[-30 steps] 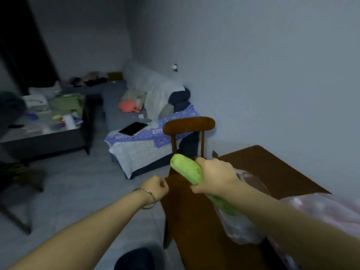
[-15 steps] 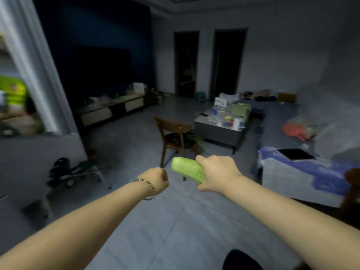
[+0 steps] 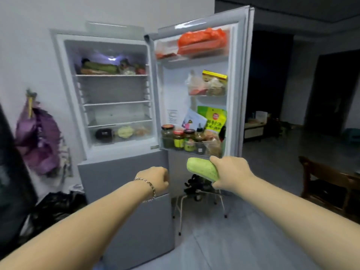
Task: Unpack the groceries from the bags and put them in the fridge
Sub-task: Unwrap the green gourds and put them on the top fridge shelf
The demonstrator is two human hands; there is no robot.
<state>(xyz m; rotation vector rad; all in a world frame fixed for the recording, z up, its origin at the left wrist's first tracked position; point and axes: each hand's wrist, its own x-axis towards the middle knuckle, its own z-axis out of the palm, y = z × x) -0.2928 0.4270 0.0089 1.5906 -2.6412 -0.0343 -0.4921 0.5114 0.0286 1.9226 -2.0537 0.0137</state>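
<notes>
The gourd (image 3: 201,168) sits in your right hand (image 3: 231,173), fingers wrapped round it. It's pale green and smooth, its blunt end poking up and left past your thumb. Your left hand (image 3: 155,179) is beside it, clenched on nothing, with a bracelet (image 3: 149,187) at the wrist. Both arms are stretched forward. Beyond your knuckles the fridge (image 3: 120,172) stands open. Jars (image 3: 179,138) sit in the door (image 3: 241,75) just above your right hand. The print on the green packet (image 3: 213,118) above them is too blurred to read.

White wall (image 3: 29,55), grey floor (image 3: 253,240) — wooden chair (image 3: 321,182) right.

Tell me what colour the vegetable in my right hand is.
Pale green: the gourd, gripped by the right hand, shows best in the head view.
</notes>
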